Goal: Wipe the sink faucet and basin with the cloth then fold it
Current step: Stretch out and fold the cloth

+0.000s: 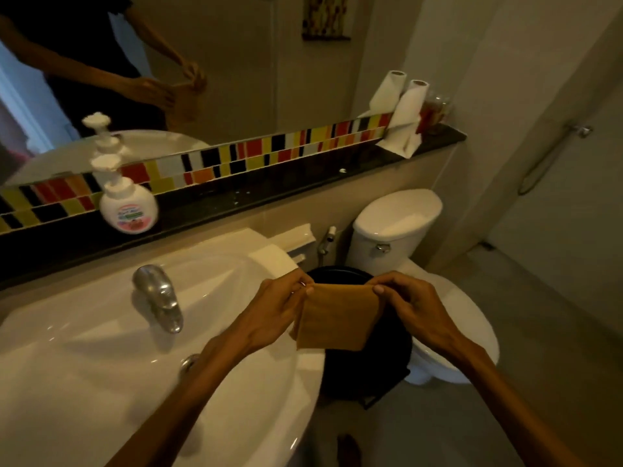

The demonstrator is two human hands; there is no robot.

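Evidently near the end, we pinch the folded cloth (pixel 337 316) by its top corners at centre frame, left hand (pixel 279 306) and right hand (pixel 409 306) both clamped. Faucet (pixel 158 298) and basin (pixel 101 348) sit untouched lower left; perhaps one more fold remains.

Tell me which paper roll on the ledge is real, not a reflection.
The right-hand paper roll, standing on the dark ledge beside the glasses; the left one is its mirror image.

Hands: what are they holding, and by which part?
Both hold a folded tan cloth by its top corners: left hand pinches the left corner, right hand the right.
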